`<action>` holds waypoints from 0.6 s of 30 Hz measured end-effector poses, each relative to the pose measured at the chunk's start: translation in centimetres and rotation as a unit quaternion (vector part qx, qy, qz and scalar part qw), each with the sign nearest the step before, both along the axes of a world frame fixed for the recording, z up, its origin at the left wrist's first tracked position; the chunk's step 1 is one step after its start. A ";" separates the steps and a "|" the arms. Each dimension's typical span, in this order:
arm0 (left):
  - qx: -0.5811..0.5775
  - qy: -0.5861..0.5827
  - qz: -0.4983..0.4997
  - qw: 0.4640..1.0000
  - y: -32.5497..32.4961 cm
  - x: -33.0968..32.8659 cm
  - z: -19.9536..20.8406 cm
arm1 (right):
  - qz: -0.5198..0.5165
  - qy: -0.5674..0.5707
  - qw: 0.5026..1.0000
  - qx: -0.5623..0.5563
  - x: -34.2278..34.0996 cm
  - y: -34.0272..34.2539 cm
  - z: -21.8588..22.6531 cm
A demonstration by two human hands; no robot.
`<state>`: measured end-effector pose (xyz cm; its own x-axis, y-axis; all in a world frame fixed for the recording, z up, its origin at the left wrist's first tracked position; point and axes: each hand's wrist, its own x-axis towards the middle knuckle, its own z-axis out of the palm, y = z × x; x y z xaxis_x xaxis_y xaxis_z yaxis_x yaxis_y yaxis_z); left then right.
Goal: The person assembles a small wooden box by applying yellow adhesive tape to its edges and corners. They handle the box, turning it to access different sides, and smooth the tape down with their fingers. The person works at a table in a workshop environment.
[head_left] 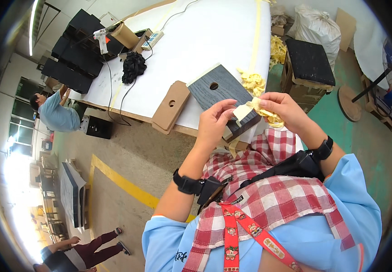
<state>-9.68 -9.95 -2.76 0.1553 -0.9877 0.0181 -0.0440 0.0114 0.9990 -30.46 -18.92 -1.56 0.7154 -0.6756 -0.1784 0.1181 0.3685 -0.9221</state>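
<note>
My right hand (284,110) is closed around a crumpled bunch of pale yellow masking tape (273,119). A short flat end of that tape sticks out toward my left hand (215,121). The left fingers are curled, with thumb and fingertips at the edge of this tape end in a pinch. Beneath both hands lies a dark grey wood-grain panel (212,93) with a round hole, at the table's near edge. More crumpled tape (252,83) lies just beyond my right hand, by the panel's far right side.
Brown boards (172,105) with a hole lie left of the panel on the white table (200,38). Farther left are a black cloth bundle (134,68), a glue gun (100,38) and black boxes (75,54). A black-topped stand (310,62) is at right. Two other people are at left.
</note>
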 end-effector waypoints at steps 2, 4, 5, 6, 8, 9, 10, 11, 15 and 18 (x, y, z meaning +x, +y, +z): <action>0.004 0.050 -0.023 0.998 0.7 -0.8 1.4 | -0.007 0.001 1.000 -0.002 0.4 0.2 -0.2; 0.011 0.076 -0.032 0.997 1.1 -1.1 2.5 | 0.022 0.005 0.999 -0.040 0.5 0.7 -0.2; 0.013 0.070 -0.019 0.997 1.1 -1.2 2.7 | 0.036 0.008 0.998 -0.060 0.6 1.0 -0.1; 0.015 0.066 -0.007 0.998 1.2 -1.3 2.8 | 0.064 0.017 0.994 -0.082 0.6 1.1 -0.1; 0.014 0.059 0.008 0.998 1.5 -1.3 3.0 | 0.085 0.027 0.992 -0.088 0.7 1.8 0.4; 0.011 0.056 0.009 0.998 1.6 -1.2 3.0 | 0.094 0.032 0.991 -0.091 0.6 2.0 0.6; 0.007 0.053 0.011 0.999 1.7 -1.1 3.1 | 0.097 0.063 0.988 -0.103 0.6 1.7 0.4; 0.009 0.050 0.003 0.999 1.8 -1.1 3.3 | 0.057 0.075 0.990 -0.107 0.6 1.6 0.3; 0.006 0.038 -0.012 0.999 2.2 -1.9 4.7 | 0.012 0.051 0.991 -0.120 0.6 1.3 0.7; 0.003 0.045 -0.037 0.998 2.1 -1.9 5.0 | 0.091 -0.005 0.982 -0.165 1.5 2.0 0.7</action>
<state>-11.63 -7.83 2.28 0.0822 -0.9966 0.0013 0.0470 0.0052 0.9989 -28.91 -16.90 -0.87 0.8304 -0.5559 0.0367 0.0882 0.0661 -0.9939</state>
